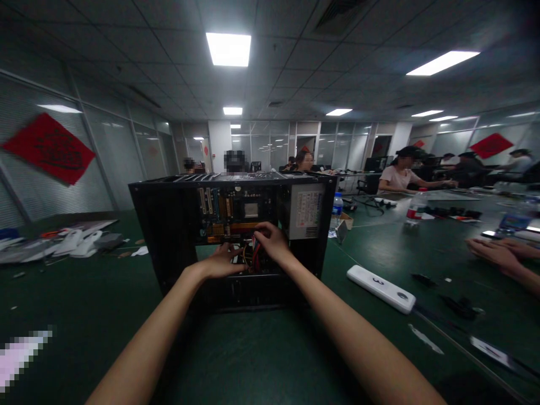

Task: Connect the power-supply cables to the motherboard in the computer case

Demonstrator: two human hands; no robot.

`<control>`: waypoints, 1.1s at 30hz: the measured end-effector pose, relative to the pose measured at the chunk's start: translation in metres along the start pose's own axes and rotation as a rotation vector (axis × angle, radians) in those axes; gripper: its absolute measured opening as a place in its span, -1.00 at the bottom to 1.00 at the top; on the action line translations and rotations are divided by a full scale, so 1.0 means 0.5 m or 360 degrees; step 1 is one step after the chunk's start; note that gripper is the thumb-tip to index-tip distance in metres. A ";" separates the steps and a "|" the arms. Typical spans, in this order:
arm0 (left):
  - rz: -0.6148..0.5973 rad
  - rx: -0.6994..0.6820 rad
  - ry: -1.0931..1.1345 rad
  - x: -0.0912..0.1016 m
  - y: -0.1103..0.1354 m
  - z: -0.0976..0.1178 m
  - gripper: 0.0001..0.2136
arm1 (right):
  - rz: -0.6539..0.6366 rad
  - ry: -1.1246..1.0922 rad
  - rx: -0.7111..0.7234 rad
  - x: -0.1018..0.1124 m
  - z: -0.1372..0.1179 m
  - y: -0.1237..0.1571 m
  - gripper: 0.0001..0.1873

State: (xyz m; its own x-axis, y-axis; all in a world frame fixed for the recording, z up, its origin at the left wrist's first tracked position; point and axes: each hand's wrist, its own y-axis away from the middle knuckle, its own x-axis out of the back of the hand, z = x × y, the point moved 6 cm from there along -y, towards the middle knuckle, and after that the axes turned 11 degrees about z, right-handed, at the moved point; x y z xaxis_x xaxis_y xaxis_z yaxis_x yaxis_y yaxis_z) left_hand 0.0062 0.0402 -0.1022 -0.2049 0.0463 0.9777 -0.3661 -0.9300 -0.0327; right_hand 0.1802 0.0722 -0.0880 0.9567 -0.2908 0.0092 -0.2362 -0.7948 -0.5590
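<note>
A black computer case (169, 284) stands on the green table with its side open towards me. Inside show the motherboard (264, 198), with slots and a square metal piece, and the labelled power supply (307, 211) at upper right. Both my hands reach into the lower middle. My right hand (272, 241) is closed round a bundle of red and black cables (255, 252). Left of the bundle is my left hand (221, 260), fingers bent and thumb stretched towards the yellow and dark wires. What lies between its fingers is too dark to make out.
Right of the case lie a white power bank marked 3 (379, 288), loose dark cables (459, 306) and bottles (417, 207). Another person's hands (498, 253) rest at the right edge. White and grey parts (76, 243) are piled at left. Other people sit farther back.
</note>
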 end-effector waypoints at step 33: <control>0.0329 -0.0160 0.0280 0.003 0.002 0.037 -0.74 | -0.0213 -0.0396 -0.0461 -0.011 0.015 0.006 -0.74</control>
State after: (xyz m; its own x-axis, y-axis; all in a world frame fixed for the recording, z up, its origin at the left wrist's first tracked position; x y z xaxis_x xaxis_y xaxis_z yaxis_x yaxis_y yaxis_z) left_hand 0.0225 0.0327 -0.0969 -0.4358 -0.0695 0.8973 -0.3867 -0.8859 -0.2564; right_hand 0.1755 0.0754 -0.0960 0.9859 -0.0648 -0.1546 -0.1106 -0.9445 -0.3092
